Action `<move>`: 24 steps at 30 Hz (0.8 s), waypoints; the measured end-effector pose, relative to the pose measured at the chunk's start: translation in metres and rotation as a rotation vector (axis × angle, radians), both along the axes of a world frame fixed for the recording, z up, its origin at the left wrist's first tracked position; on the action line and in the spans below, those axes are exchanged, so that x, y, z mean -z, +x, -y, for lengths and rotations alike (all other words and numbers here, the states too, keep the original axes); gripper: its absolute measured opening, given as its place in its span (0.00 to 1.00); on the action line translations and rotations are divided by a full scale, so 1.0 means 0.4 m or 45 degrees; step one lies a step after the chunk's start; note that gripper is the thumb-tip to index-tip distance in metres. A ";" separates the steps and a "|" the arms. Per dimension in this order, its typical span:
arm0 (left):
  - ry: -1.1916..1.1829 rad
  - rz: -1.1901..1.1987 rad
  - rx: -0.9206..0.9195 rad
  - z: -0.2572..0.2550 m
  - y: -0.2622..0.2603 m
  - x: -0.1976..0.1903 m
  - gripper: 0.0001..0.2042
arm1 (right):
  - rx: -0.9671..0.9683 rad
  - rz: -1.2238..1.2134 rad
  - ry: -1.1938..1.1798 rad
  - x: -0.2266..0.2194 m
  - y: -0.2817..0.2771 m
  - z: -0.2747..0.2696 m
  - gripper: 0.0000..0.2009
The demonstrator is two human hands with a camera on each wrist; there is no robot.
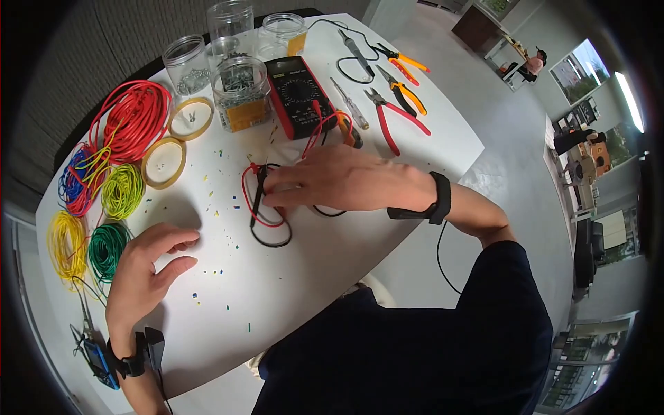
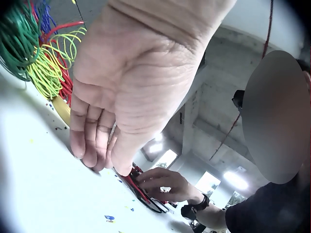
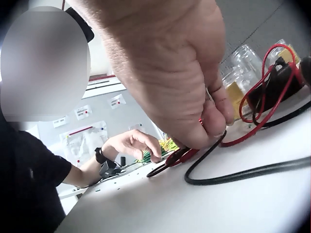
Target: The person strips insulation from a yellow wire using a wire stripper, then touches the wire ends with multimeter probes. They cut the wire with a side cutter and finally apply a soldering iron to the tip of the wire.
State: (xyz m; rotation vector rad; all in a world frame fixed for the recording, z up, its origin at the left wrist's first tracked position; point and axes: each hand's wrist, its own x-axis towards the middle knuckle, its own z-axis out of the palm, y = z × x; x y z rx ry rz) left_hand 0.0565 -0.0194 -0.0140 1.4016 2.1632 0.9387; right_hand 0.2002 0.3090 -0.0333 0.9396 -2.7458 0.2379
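My right hand (image 1: pixel 346 178) is low over the middle of the table, its fingers bent in around the multimeter's test probes (image 1: pixel 258 197). Red and black leads (image 3: pixel 209 180) trail from under the thumb and fingertips in the right wrist view. Beyond that hand lies the red-and-black multimeter (image 1: pixel 297 97), with a red plug in its face. On the left side, my left hand (image 1: pixel 149 266) hovers above the tabletop with loosely bent fingers and nothing in its grasp. Coils of green wire (image 1: pixel 108 250) and yellow-green wire (image 1: pixel 123 191) lie close to it.
Clear jars (image 1: pixel 241 90) of small metal parts stand at the back. Tape rolls (image 1: pixel 164 164) and red wire (image 1: pixel 135 117) lie left of them. Pliers (image 1: pixel 404 114), a screwdriver (image 1: pixel 351 104) and a soldering iron (image 1: pixel 355 52) lie at right. Wire scraps dot the tabletop (image 1: pixel 228 290).
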 end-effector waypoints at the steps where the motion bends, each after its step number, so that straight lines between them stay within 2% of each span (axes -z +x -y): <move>1: 0.005 -0.003 -0.001 0.000 -0.002 0.000 0.18 | -0.001 -0.003 0.005 -0.006 -0.003 0.006 0.21; 3: -0.004 -0.023 0.025 0.000 -0.003 0.000 0.19 | 0.076 0.125 0.178 -0.024 -0.004 0.022 0.19; 6: 0.004 -0.009 0.023 -0.001 -0.003 0.003 0.19 | 0.170 0.294 0.081 -0.031 -0.003 0.035 0.15; 9: 0.007 0.011 0.021 -0.001 -0.004 0.007 0.19 | 0.196 0.340 0.126 -0.033 -0.007 0.038 0.13; 10: 0.001 0.011 0.016 -0.001 -0.002 0.006 0.19 | 0.190 0.341 0.121 -0.023 -0.009 0.034 0.13; 12: -0.009 0.026 -0.008 -0.003 0.008 0.000 0.19 | 0.070 0.049 0.101 0.011 -0.014 0.024 0.16; 13: -0.032 0.028 -0.047 -0.003 0.009 0.001 0.19 | 0.031 0.050 0.079 0.012 -0.011 0.024 0.16; 15: -0.026 -0.157 0.117 0.006 -0.004 0.000 0.19 | 0.127 -0.112 0.351 0.012 -0.007 0.030 0.20; 16: -0.050 -0.158 0.108 0.006 0.000 -0.005 0.18 | 0.153 -0.083 0.363 -0.002 -0.011 0.047 0.23; 19: -0.093 -0.110 0.038 0.013 0.005 -0.002 0.17 | 0.164 -0.078 0.302 0.015 -0.018 0.061 0.22; 21: -0.092 -0.140 0.086 0.015 0.005 -0.006 0.16 | 0.282 0.025 0.351 0.004 -0.023 0.075 0.21; 24: -0.107 -0.141 0.089 0.018 0.002 -0.002 0.17 | 0.185 0.072 0.488 -0.015 -0.039 0.090 0.21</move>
